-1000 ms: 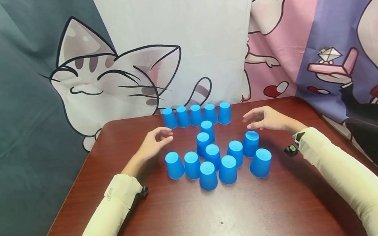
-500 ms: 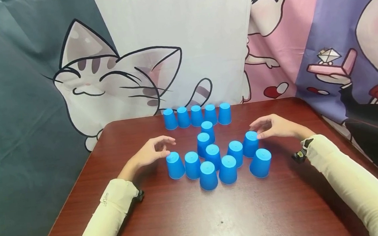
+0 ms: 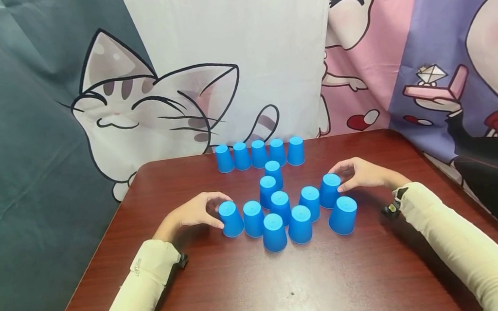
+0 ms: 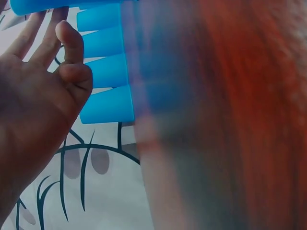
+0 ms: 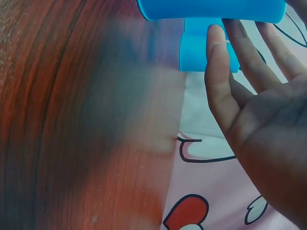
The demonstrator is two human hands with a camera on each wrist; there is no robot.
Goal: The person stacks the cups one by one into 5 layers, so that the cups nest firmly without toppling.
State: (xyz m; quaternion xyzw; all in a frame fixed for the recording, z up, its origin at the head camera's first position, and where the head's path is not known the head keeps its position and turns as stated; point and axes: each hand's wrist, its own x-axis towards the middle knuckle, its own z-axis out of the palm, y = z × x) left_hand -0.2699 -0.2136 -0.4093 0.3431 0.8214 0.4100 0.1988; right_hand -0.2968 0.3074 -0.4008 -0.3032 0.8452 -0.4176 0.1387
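Observation:
Blue cups stand upside down on the table. My left hand (image 3: pixel 198 210) curls round the leftmost front cup (image 3: pixel 232 220), thumb at its near left side and fingers behind it. My right hand (image 3: pixel 362 173) holds a cup (image 3: pixel 329 192) at the right of the group, with the thumb on its right side and fingers reaching behind. In the left wrist view the fingers (image 4: pixel 48 40) pass behind the cup (image 4: pixel 41 5) at the top edge. The right wrist view shows the thumb (image 5: pixel 217 62) close under the cup (image 5: pixel 211 9). Both cups sit on the table.
Several other upside-down cups (image 3: pixel 274 232) stand closely between the hands, with one cup (image 3: pixel 343 216) just in front of the right hand. A straight row of cups (image 3: pixel 259 154) lines the far edge of the brown table (image 3: pixel 259 286). A cartoon-printed curtain (image 3: pixel 240 39) hangs behind.
My left hand has come down and nearer to the leftmost front cup, fingers now round it. My right hand has lowered onto the right cup. The cups have stayed in place.

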